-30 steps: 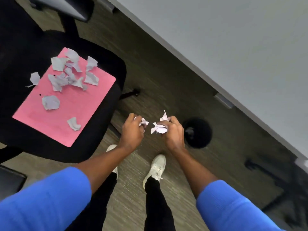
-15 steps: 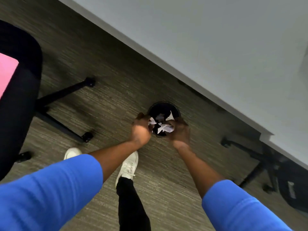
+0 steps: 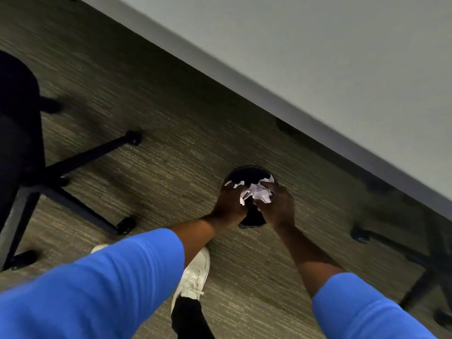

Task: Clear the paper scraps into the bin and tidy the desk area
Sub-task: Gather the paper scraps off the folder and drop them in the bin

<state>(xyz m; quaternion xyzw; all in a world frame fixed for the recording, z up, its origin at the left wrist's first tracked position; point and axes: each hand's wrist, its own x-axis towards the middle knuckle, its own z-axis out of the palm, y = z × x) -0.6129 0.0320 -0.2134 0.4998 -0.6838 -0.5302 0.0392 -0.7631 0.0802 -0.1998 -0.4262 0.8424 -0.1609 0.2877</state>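
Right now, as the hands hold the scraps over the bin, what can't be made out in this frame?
- Bin contents, head view: dark interior, covered by both hands.
- Left hand and right hand grip on paper scraps: motion blur.
- Desk top: only its underside shows.
- Chair seat: cut by left edge.

The frame is crossed by a grey-brown striped carpet floor (image 3: 171, 113). On it stand a round black bin (image 3: 247, 172) at centre, a black chair base (image 3: 80, 157) at left, and a white shoe (image 3: 193, 277) at lower centre.
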